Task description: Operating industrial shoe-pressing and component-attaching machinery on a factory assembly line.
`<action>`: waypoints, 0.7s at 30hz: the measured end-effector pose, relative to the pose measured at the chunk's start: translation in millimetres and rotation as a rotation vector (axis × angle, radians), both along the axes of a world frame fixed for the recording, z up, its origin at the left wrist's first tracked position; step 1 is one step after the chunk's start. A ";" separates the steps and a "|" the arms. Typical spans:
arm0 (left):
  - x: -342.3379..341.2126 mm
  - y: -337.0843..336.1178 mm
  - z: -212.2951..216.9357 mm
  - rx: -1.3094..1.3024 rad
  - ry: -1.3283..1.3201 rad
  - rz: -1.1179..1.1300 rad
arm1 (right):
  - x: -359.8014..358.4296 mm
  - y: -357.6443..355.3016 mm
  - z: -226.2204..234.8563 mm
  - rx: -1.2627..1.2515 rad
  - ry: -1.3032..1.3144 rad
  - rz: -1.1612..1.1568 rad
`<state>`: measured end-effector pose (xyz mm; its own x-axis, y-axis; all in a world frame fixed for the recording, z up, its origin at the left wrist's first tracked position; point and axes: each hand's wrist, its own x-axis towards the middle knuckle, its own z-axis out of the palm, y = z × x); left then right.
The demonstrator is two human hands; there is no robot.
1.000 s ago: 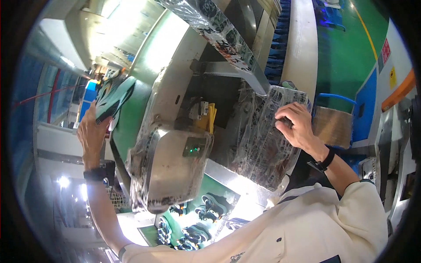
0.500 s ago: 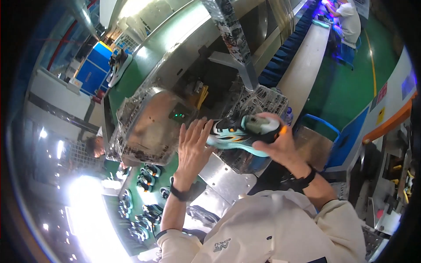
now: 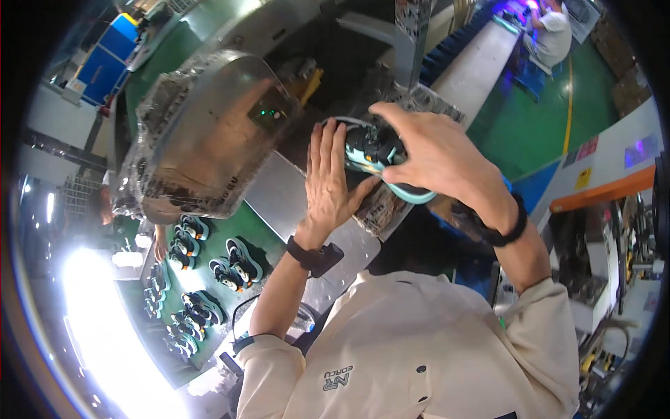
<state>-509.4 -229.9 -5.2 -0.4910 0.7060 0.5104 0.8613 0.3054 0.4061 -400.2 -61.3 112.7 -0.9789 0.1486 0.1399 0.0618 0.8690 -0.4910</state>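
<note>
A teal and black sports shoe is held up in front of me between both hands. My right hand wraps over its top and heel. Flat against the shoe's left side rests my left hand, fingers straight and pointing up. A black band sits on each wrist. Just behind the shoe stands a rounded metal machine housing wrapped in plastic film, with small green lights on it.
Several pairs of similar shoes lie on a green conveyor belt at lower left, where another person's hand reaches in. A long white bench runs to the upper right with a seated person. A grey machine cabinet stands to my right.
One second ago my left hand held the shoe up at far left and my right hand rested on the film-covered machine. The shoe has since moved to the middle, and both hands hold it.
</note>
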 end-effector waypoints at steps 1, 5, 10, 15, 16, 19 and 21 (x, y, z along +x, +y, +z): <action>-3.1 2.6 -1.2 -0.012 0.002 -0.015 | -14.8 -2.9 -12.3 0.046 -0.037 -0.035; -9.1 0.5 -11.4 0.028 -0.055 -0.018 | -27.2 -9.1 -32.1 0.074 -0.025 -0.092; -14.4 1.1 -12.7 0.115 -0.015 -0.056 | -23.5 -7.2 -41.9 0.076 0.159 -0.070; -14.2 -0.8 -23.3 0.158 -0.016 -0.044 | -26.5 -14.2 -51.3 0.055 0.156 -0.194; -12.0 1.7 -25.1 0.176 -0.023 -0.058 | -22.2 -13.8 -52.5 0.061 0.159 -0.230; -5.8 2.6 -22.3 0.179 -0.019 -0.077 | -5.0 -15.4 -59.6 0.057 0.330 -0.290; -2.2 0.5 -21.9 0.133 -0.030 -0.075 | 14.0 -17.1 -61.8 -0.021 0.443 -0.319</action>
